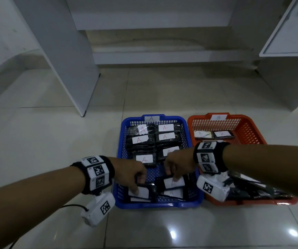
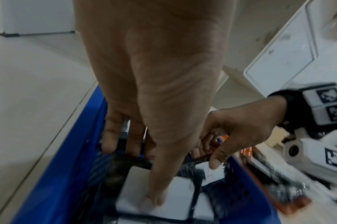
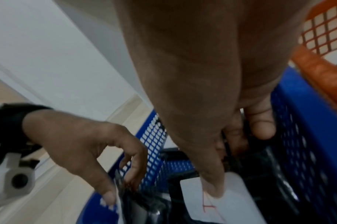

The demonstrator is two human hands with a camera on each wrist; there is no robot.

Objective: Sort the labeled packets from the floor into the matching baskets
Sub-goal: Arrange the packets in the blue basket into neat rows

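Note:
The blue basket (image 1: 155, 205), tagged A, holds several black packets with white "A" labels. My left hand (image 1: 138, 184) reaches into its near left corner and pinches a black packet (image 1: 143, 193). In the left wrist view the thumb lies on that packet's white label (image 2: 175, 197) and the fingers curl behind its far edge. My right hand (image 1: 172, 175) pinches another packet (image 1: 178, 183) just to the right. In the right wrist view its thumb presses a label with a red A (image 3: 238, 201). The orange basket (image 1: 248, 131), tagged B, stands to the right.
Two B-labelled packets (image 1: 201, 134) lie at the back of the orange basket, and a heap of dark packets (image 1: 252, 189) lies at its front. A white cabinet panel (image 1: 69, 69) stands at the left and a white cabinet (image 1: 288, 51) at the right. The floor is glossy tile.

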